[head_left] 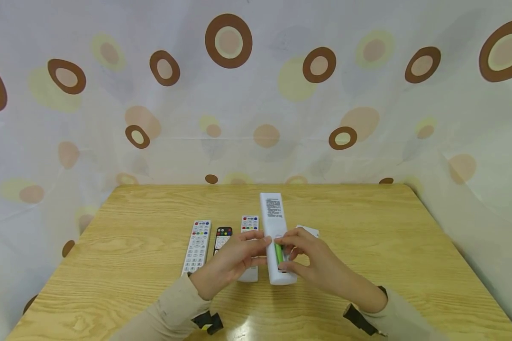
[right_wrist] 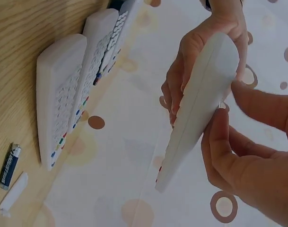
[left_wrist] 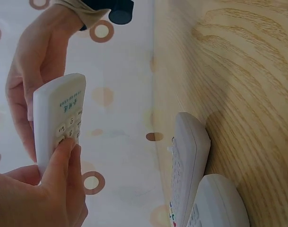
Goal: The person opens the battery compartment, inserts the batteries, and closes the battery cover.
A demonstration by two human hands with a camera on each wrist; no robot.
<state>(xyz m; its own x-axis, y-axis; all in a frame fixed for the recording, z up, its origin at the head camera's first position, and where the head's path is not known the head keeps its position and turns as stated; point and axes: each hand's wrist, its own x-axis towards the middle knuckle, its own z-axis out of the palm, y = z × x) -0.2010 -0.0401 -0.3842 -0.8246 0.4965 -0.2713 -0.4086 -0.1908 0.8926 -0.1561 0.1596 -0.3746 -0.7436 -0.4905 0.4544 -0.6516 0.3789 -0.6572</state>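
My left hand grips a white remote control by its left edge and holds it up with the back facing me. In the left wrist view, its keys face that camera, with fingers pressed on them. Its battery compartment lies open, and a green battery sits in it at the lower end. My right hand pinches this battery, index finger at its upper end and thumb near its lower end. From the right wrist, the remote's side hides the battery.
Left of the held remote lie a white remote, a black-and-white remote and another white remote. A white battery cover lies behind my right hand. A dark battery rests beside the cover on the wooden table.
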